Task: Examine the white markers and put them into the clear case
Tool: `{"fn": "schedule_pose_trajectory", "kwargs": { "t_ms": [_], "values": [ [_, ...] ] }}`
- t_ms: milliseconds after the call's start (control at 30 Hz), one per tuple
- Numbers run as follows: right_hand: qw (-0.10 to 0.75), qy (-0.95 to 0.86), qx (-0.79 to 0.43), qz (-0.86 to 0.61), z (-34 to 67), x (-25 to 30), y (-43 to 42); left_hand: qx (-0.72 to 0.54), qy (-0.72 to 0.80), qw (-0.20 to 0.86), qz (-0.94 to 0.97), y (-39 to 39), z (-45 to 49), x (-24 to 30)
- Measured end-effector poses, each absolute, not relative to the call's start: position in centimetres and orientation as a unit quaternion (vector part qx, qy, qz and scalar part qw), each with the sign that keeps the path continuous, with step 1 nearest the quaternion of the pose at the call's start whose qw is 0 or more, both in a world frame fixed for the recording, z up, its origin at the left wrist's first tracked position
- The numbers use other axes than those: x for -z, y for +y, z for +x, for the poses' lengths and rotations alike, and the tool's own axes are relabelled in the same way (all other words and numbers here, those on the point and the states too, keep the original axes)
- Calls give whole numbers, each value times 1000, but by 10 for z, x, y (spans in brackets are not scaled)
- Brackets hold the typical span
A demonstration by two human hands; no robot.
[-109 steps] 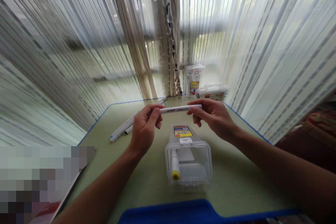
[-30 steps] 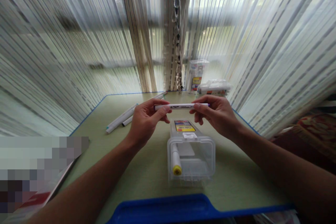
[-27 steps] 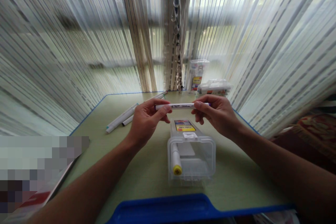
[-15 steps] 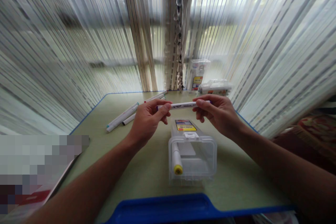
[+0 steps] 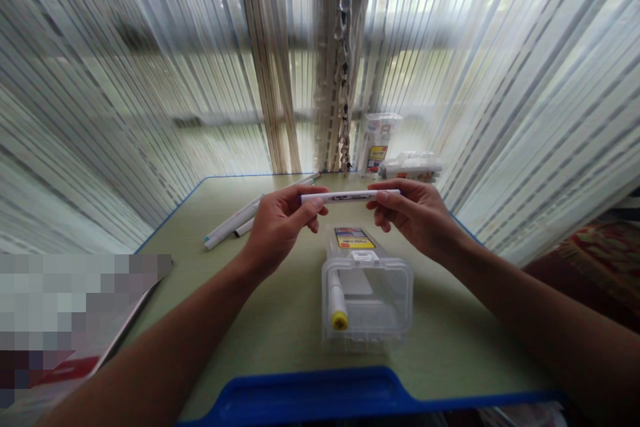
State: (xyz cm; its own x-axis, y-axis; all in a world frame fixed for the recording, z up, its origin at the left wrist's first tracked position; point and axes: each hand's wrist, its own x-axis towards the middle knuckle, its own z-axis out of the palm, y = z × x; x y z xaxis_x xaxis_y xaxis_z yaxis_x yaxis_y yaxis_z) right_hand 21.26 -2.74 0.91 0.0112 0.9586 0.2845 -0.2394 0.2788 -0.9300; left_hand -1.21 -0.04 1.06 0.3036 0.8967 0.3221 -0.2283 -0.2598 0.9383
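Now, left hand (image 5: 277,227): fingers pinch the marker's (image 5: 350,195) left end.
Right hand (image 5: 415,213): fingers grasp its right end.
Marker: level between both hands' fingers, above the clear box (image 5: 370,280).
Change: marker slightly higher than half a second ago; both grips unchanged.

Green table (image 5: 280,340) bears a clear case (image 5: 370,297), loose markers (image 5: 231,225), boxes (image 5: 411,164).

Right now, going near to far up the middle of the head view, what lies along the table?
Blue tray → clear box holding a yellow-capped marker → white marker held level between the left hand and right hand → upright labelled container farthest back.
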Motion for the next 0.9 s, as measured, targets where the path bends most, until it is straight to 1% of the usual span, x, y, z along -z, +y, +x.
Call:
{"fn": "schedule_pose_trajectory", "kwargs": {
  "t_ms": [467, 900],
  "values": [
    [620, -516, -468, -360, 212, -10, -28, -527, 289, 541, 588, 2, -13, -9],
    [620, -506, -487, -351, 215, -11, -27, -534, 260, 601, 534, 0, -13, -15]
  ]
}}
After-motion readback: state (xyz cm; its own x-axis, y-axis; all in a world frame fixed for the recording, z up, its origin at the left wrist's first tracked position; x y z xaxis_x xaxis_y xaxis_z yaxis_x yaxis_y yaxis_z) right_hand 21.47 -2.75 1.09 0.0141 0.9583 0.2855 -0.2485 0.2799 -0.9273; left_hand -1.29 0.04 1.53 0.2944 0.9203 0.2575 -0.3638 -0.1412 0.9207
